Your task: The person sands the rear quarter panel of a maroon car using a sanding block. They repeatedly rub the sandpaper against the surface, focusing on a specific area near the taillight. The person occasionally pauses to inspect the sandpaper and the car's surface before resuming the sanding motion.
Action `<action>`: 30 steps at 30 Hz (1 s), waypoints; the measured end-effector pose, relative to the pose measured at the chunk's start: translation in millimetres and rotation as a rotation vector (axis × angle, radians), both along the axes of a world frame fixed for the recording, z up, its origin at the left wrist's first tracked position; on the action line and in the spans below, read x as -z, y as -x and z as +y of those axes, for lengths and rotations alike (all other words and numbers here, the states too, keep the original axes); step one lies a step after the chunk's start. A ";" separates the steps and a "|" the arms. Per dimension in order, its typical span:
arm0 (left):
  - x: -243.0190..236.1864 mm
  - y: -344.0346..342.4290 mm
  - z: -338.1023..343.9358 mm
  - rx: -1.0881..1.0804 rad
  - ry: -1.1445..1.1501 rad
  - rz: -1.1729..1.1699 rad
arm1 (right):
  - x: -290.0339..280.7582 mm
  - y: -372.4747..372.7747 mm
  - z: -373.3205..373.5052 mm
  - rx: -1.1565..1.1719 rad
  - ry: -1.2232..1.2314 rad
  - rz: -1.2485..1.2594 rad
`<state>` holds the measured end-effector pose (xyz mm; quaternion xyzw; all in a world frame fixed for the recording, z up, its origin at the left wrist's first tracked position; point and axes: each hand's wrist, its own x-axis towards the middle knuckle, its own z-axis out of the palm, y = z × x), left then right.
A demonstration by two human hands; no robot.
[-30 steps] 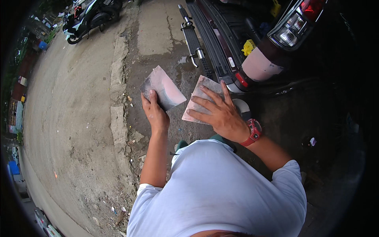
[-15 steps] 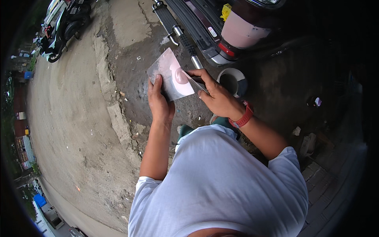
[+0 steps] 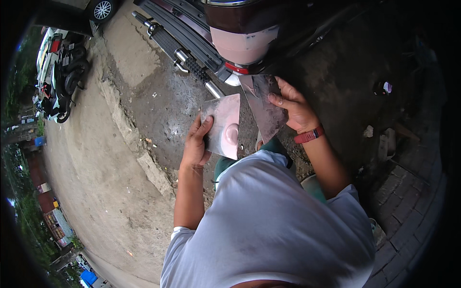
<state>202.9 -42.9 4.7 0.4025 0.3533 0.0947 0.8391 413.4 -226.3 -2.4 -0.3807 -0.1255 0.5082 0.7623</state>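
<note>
My left hand (image 3: 196, 142) is closed on the edge of a flat square plate (image 3: 213, 108), its thumb on top. A smooth mound of pink body filler (image 3: 232, 135) sits on the plate's right part, with a paler pink smear around it. My right hand (image 3: 298, 109), a red band at its wrist, grips a thin, dark grey flat sheet (image 3: 261, 101) between thumb and fingers. Pinkish smudges mark that sheet. It is held up just right of the plate, a narrow gap between them. The fingers behind both pieces are mostly hidden.
Ahead stands a dark maroon vehicle (image 3: 235, 14) whose lower corner carries a pink filler patch (image 3: 242, 45). A chrome step bar (image 3: 168, 43) runs along its rear. Parked motorbikes (image 3: 65, 81) stand at the far left. Broken concrete (image 3: 156, 173) edges the ground beside me.
The right-hand sheet has moved off the plate, up and to the right, and now shows its broad face. The left hand and plate have come lower and nearer. My view has shifted.
</note>
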 end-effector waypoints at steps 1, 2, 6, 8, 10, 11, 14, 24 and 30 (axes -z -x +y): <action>4.3 -4.3 -2.4 0.066 0.042 -0.061 | 15.9 -0.6 -4.6 -0.051 0.004 -0.008; 7.1 -8.4 -2.9 0.132 0.085 -0.121 | 34.9 -0.7 -9.2 -0.102 0.008 -0.016; 4.0 -26.7 7.3 -0.102 0.097 -0.091 | 48.5 -9.6 -23.0 -0.016 0.388 -0.452; -4.5 -38.9 8.2 -0.026 -0.048 -0.052 | 40.6 -13.9 -13.4 0.101 0.446 -0.928; 13.8 -43.2 15.3 0.096 -0.347 -0.006 | -14.7 -7.3 18.0 0.122 0.515 -1.321; 13.6 -51.0 17.1 0.114 -0.386 0.001 | -15.6 5.7 29.7 0.139 0.547 -1.478; 29.6 -63.0 39.6 -0.032 -0.602 0.056 | 6.8 58.3 53.2 0.108 0.554 -1.786; 54.5 -43.8 188.5 0.023 -0.052 -0.188 | -47.4 140.2 172.6 0.173 0.434 -1.766; 38.9 -37.5 226.1 0.154 0.061 -0.262 | -2.8 136.9 183.1 -0.001 1.219 -1.858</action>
